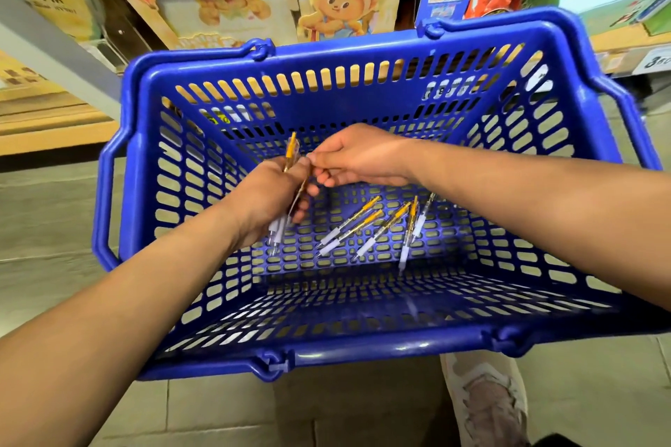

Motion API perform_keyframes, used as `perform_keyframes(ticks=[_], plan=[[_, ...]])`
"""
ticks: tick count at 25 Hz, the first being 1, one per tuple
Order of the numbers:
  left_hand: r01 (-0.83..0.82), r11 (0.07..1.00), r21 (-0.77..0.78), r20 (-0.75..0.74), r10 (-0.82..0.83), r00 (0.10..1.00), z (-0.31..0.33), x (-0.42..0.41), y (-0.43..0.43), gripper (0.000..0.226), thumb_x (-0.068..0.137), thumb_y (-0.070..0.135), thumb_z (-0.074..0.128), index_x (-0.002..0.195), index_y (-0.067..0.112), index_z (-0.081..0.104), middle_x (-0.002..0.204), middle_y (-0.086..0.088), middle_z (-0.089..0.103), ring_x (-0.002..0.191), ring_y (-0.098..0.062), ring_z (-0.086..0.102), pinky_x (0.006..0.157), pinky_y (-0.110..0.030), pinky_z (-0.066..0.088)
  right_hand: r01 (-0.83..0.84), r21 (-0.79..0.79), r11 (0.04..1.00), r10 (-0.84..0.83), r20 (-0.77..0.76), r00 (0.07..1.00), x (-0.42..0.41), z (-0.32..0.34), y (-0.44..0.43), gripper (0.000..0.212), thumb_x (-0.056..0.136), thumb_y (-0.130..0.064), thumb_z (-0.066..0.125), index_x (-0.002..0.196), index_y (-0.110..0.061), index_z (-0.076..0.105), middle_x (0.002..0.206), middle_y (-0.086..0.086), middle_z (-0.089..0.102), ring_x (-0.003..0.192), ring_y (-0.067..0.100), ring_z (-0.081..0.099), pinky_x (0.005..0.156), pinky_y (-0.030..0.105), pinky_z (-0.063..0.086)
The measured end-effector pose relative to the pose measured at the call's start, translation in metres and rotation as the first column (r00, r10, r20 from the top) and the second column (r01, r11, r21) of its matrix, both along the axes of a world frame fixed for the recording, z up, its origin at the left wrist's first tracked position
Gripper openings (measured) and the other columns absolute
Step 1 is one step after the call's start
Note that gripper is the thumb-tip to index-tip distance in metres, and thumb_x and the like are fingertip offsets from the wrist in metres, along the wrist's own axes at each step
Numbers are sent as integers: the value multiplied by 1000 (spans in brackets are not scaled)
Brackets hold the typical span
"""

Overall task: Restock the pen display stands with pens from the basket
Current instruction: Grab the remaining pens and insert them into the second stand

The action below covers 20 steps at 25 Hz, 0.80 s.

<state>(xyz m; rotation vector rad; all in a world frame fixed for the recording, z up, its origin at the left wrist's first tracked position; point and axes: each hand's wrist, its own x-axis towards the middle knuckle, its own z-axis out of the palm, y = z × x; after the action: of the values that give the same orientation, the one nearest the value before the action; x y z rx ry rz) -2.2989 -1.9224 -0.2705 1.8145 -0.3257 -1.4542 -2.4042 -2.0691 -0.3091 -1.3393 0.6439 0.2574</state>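
Our left grip [270,198] was closed round a small bunch of pens [290,174] our right grip [354,156] pinched, while loose pens [366,225] lay in the basket [363,341]; light, stiff, slippery, we judged, best held mid-barrel.

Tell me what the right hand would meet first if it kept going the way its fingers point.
The right hand points leftward at the left hand, which grips a bundle of pens. It would likely meet those pens at once; its fingertips look already at them, though depth is unclear.
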Motion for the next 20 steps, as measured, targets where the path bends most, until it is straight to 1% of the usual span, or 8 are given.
perform_keyframes(ticks=[2,4,6,8,10,13,17,20], plan=[[22,1000,11,76,-23,997,2,3,1,20,107,27,49,98,11,55,73,-3,54,52,-11,49,47,-25,46,20,69,997,-20,-10,1000,-4,-4,-4,17,97,-21,67,111,-13,73,96,3,78,91,12,75,84,23,59],[37,999,27,126,-40,991,5,3,1,18,104,27,56,97,11,55,69,-2,52,47,-9,49,44,-22,46,-136,-245,960,102,-147,984,-12,-14,-9,17,96,-25,68,112,-25,71,100,-3,77,94,14,75,89,29,59],[36,999,26,100,-39,994,8,2,2,17,102,25,60,96,10,55,65,-2,52,45,-8,48,44,-22,46,-424,-526,737,233,-392,890,-26,-27,-14,18,95,-25,69,113,-30,69,109,-8,72,99,15,70,98,30,54],[39,999,15,42,-39,998,11,3,4,14,100,19,63,93,9,56,61,0,55,46,-8,48,44,-23,44,-623,-576,529,293,-565,771,-41,-42,-16,26,95,-22,69,120,-28,65,117,-8,65,104,14,64,100,29,50],[48,999,8,25,-48,999,13,6,7,11,98,14,65,93,8,58,62,0,64,47,-10,52,43,-22,44,-690,-595,411,312,-620,720,-51,-54,-16,30,95,-20,68,123,-27,62,117,-5,60,101,16,62,95,31,53],[0,1000,-1,8,0,1000,13,11,8,8,100,12,61,101,4,61,73,-6,73,53,-12,63,48,-23,53,-648,-667,369,311,-568,762,-57,-64,-15,22,96,-22,67,116,-26,62,114,-3,57,96,19,60,85,35,54],[-109,994,23,-49,110,993,8,10,5,14,107,13,49,103,5,60,81,-13,77,65,-19,73,63,-30,63,-646,-693,320,374,-534,758,-60,-70,-13,9,98,-22,64,104,-29,62,111,-6,57,104,20,60,81,34,50],[-142,989,36,-53,144,988,3,10,5,15,108,14,45,105,6,57,87,-16,77,73,-23,75,68,-36,65,-654,-609,449,426,-498,755,-60,-63,-14,7,100,-23,60,97,-30,59,109,-5,64,102,16,63,83,34,54]])
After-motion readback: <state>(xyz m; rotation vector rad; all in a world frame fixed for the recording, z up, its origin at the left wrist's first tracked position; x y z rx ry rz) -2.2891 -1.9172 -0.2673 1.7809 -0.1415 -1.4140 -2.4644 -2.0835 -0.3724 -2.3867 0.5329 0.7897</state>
